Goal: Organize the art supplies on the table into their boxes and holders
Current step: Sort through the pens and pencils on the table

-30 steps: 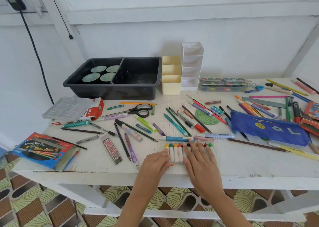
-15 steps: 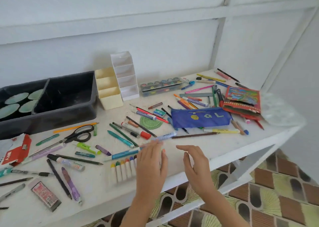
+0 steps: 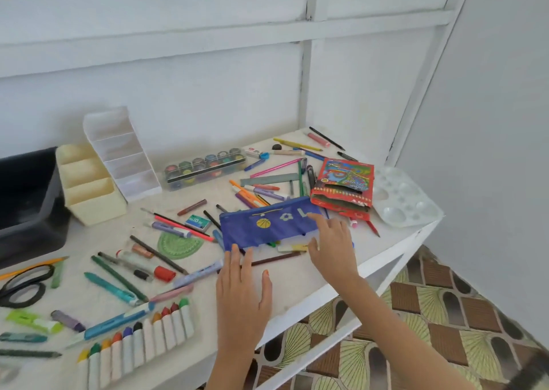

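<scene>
- Now my left hand [image 3: 242, 294] lies flat with straight fingers and holds nothing. Its fingertips just reach the near left corner of the blue pouch [image 3: 267, 226].
- My right hand [image 3: 334, 247] is spread wide and also empty. The forefinger rests on the pouch's right end and the thumb waits at its near edge.
- That pouch lies towards the right of the table [image 3: 297, 288], on top of a scatter of pens, with its right end just beside the red pencil box [image 3: 344, 187].
- I judge the step in hand to be taking up the pouch, so that loose pens can go into it.
- To do it well, I should pinch each end between thumb and fingers, not press down, since pressing would roll the pens underneath.
- Lifting straight up rather than dragging towards me matters too. A brown pencil [image 3: 273, 260] lies just at the pouch's near edge, close to the table's front.
- I cannot tell from here whether the zip is open, so I should find it before gathering anything.
</scene>
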Demonstrator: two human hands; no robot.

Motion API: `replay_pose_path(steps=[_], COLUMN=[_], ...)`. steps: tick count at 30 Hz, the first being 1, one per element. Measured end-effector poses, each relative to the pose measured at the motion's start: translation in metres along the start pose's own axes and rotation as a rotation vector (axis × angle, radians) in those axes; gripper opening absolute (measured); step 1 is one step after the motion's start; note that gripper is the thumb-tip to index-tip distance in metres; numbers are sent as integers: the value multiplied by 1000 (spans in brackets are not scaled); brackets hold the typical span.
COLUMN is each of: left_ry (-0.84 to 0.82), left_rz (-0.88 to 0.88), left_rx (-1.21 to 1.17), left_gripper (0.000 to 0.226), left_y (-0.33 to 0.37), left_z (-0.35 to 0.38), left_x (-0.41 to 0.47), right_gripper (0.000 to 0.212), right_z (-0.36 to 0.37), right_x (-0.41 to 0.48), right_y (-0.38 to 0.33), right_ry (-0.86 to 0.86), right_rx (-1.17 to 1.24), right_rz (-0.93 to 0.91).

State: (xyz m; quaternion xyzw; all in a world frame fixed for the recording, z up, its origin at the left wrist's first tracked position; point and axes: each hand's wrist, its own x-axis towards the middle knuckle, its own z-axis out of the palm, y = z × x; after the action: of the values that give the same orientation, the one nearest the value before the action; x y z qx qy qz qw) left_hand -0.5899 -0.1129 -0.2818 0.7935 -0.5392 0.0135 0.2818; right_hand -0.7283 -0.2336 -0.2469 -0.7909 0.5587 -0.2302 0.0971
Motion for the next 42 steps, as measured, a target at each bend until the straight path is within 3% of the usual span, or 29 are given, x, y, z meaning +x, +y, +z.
replay_pose_path(steps=[4,6,9,14,19,22,32,42], left_ry=[19,23,23,23,29,28,28,16], left_rz=[-27,-39,-56,-87,-91,-97,-95,-108], left_rx=[-2,-8,-7,9,32,50,42,34], left_gripper=[61,61,59,57,57,59,63,56], left_y=[-1,-2,-2,-1,-1,-1,0,1], left_z=[3,3,4,2,3,3,4,5], left_x=[0,-1,-2,-2,-3,-3,-3,-6], right_gripper=[48,44,35,31,42,41,21,27], right_z=[11,15,19,22,18,15,-11,-13], right_x=[15,20,27,39,46,40,13,8], right_y=[1,4,9,2,4,17,73,72], right_ry=[92,52,8,152,-83,-66,161,38], right_rx=[-103,-97,-27,196,242,353,456,462], right_rz=[74,54,13,-22,-125,-144,57,182])
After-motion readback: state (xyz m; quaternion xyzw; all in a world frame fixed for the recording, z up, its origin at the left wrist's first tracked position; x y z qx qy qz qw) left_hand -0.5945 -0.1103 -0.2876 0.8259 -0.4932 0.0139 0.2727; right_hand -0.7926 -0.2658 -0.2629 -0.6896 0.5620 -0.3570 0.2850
